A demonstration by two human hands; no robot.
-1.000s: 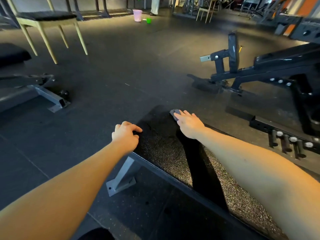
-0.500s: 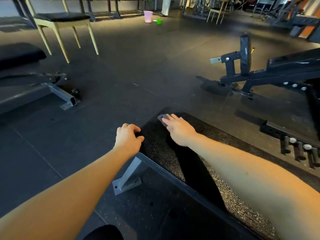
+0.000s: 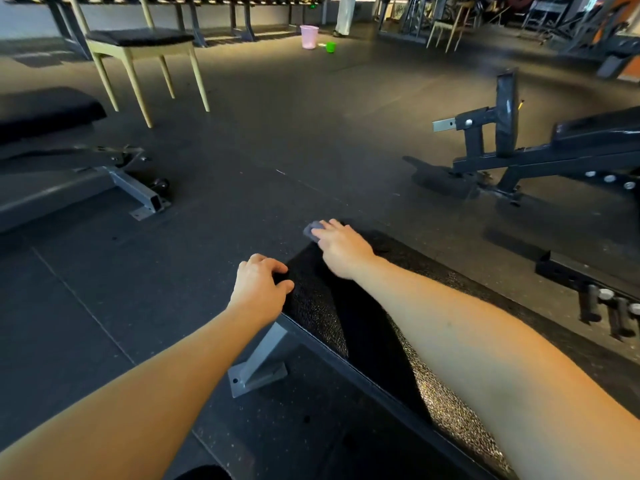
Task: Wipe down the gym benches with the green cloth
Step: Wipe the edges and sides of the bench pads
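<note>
In the head view, the cloth [image 3: 311,231] is pressed under the straight fingers of the right hand [image 3: 341,249] at the far end of the bench [image 3: 311,306], frame centre. The bench's edge is gripped by the curled left hand [image 3: 258,289]. The bench's long axis runs from there to the lower right.

Both bare forearms reach forward and converge on the bench's [image 3: 311,306] far end. The left grip [image 3: 258,289] clasps the end's near corner, fingers curled over the edge, thumb lying on top. The right grip [image 3: 341,249] lies palm down at the other corner, fingers extended, pressing a small greyish cloth [image 3: 310,231].
</note>
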